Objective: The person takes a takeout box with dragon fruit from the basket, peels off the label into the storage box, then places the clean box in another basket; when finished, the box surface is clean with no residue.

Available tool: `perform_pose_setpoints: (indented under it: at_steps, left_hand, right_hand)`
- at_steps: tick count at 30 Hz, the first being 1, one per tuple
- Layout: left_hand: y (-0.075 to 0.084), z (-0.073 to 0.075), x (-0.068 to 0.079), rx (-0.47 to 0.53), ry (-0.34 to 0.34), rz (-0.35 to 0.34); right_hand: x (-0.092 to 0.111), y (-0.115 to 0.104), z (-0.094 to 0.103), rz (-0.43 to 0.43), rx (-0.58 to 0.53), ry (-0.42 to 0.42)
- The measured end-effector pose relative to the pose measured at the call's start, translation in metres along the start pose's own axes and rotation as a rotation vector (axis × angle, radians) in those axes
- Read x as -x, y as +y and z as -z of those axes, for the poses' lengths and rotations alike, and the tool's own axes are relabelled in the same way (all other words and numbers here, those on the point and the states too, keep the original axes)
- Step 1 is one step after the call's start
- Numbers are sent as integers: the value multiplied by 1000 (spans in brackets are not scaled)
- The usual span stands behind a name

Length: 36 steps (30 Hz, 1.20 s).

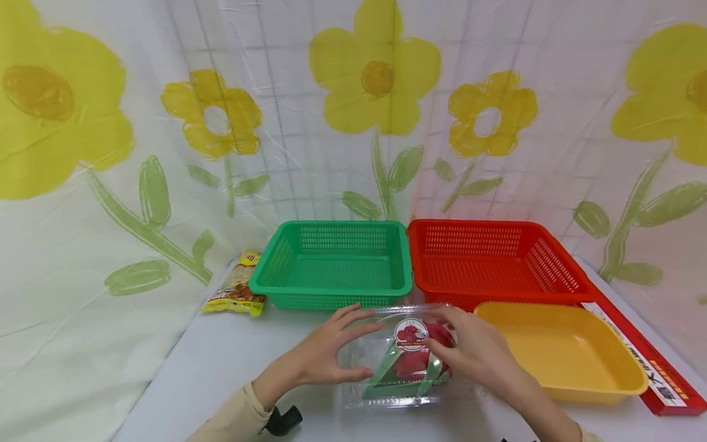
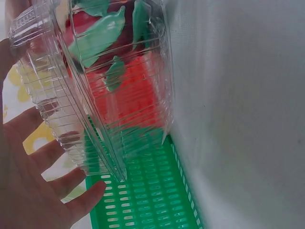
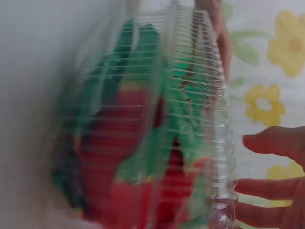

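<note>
The head view shows a clear plastic clamshell box [image 1: 381, 403] on the white desk [image 1: 221, 368], directly between the person's two grips. Its long axis appears to run left to right, though its right end is partly covered. The right grip [image 1: 479, 351] is nearer, reaching over that end from the right; the left grip [image 1: 329, 354] stands at the left end, fingers spread wide and thumb well apart. Neither has closed round the box: the right fingers are also loosely parted, and whether any fingertip touches the plastic cannot be told for certain. Inside lies a red fruit [image 1: 411, 366] with green scales, apparently a dragon fruit. On the lid sits a round white label [image 1: 411, 334] picturing red fruit above a dark red banner, its lettering too small to read. At far right, a long red carton [image 1: 675, 402] carries a white panel with black print and what looks like a QR code. The yellow snack packet [image 1: 237, 290] beside the green basket [image 1: 337, 301] bears red characters near its top, not legible here.
</note>
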<state>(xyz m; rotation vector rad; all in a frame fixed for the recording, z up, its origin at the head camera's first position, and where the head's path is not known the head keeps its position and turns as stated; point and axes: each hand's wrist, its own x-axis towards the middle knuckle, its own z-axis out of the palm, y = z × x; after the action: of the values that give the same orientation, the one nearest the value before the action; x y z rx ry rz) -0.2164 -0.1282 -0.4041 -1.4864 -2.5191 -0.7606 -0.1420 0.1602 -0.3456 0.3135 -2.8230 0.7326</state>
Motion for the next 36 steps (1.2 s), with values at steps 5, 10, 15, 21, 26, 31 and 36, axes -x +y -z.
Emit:
perform_pose_setpoints:
  at_steps: [5,10,15,21,26,31,36]
  left_hand:
    - [-1,-1,1,-17,-2,-8]
    - [-2,-6,1,-31,4,-28]
    - [-1,-7,3,-29,3,-20]
    - [1,-5,1,-54,-6,-17]
    - [1,-4,1,-65,-8,-18]
    - [-1,-5,2,-74,-2,-30]
    - [-1,-5,2,-69,-13,-26]
  right_hand:
    - [-14,-7,-1,-26,-50,-113]
    - [-16,-3,-10,-48,-107,-92]
    - [-21,3,-16,-38,-203,-56]
    - [-23,6,-17,-26,-261,-34]
    - [-22,4,-13,4,-307,-40]
    - [-22,7,-7,88,-362,-58]
    - [-24,10,-4,75,-377,-42]
